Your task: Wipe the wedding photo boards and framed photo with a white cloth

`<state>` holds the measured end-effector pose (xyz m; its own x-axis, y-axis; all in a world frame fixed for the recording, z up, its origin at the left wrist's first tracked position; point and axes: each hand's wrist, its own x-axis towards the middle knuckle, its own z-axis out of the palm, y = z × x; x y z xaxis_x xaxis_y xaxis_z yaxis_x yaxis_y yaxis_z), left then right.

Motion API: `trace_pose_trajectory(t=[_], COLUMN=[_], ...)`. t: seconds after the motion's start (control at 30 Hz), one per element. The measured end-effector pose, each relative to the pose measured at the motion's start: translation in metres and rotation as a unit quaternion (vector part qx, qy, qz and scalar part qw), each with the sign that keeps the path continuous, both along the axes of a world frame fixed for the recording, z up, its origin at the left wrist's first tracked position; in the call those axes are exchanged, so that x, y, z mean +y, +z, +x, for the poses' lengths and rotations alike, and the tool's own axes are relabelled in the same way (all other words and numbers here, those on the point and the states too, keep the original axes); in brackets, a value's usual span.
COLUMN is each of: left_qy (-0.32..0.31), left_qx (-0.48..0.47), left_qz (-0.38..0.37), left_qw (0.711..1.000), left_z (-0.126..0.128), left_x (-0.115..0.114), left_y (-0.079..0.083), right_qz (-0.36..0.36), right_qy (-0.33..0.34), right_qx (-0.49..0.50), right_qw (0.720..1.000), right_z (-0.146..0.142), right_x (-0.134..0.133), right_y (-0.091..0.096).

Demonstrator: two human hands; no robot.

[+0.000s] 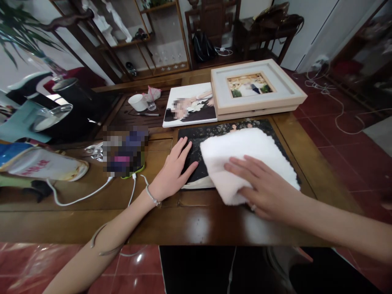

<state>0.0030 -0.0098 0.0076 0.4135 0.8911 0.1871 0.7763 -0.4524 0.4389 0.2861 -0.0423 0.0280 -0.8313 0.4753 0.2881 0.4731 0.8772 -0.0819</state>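
Observation:
A dark photo print or panel (196, 157) lies flat on the wooden table, with two people pictured near its far edge. My left hand (176, 169) rests on its left edge, fingers spread and holding nothing. Over much of the picture lies a fluffy white cloth (245, 147), which hides the middle and right of it. My right hand (260, 185) presses on the cloth's near part with fingers stretched across the top. Its thumb side meets a fold of the cloth, and some of the fingers are partly hidden.
A framed photo (259, 85) and a white-edged photo panel (190, 104) lie behind. On the left are a blurred-out phone (125, 153) with white cables, a printed bag (45, 163), a white cup (137, 102) and a dark canister (69, 96). The table's front edge (199, 241) is close.

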Motion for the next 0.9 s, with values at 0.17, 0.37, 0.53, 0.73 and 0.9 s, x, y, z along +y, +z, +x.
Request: trace_pose_trajectory(t=[0.17, 0.37, 0.53, 0.73, 0.9], left_qy=[-0.003, -0.009, -0.005, 0.000, -0.002], left_qx=[0.002, 0.000, 0.004, 0.003, 0.016], left_qz=[0.005, 0.014, 0.005, -0.002, 0.006], left_qw=[1.000, 1.000, 1.000, 1.000, 1.000], left_z=[-0.001, -0.001, 0.000, 0.000, 0.000], left_x=[0.000, 0.000, 0.000, 0.000, -0.001], left_y=[-0.001, 0.001, 0.002, 0.003, 0.002], right_qz=[-0.013, 0.023, 0.032, 0.018, 0.014], right_qy=[0.028, -0.002, -0.046, -0.061, -0.027], right_qx=[-0.013, -0.018, 0.004, 0.019, 0.042], right_qw=[0.999, 1.000, 0.998, 0.998, 0.999], right_z=[-0.004, 0.010, 0.028, 0.034, 0.021], right_x=[-0.008, 0.042, 0.077, 0.067, 0.020], right_y=[0.006, 0.010, 0.006, 0.001, -0.006])
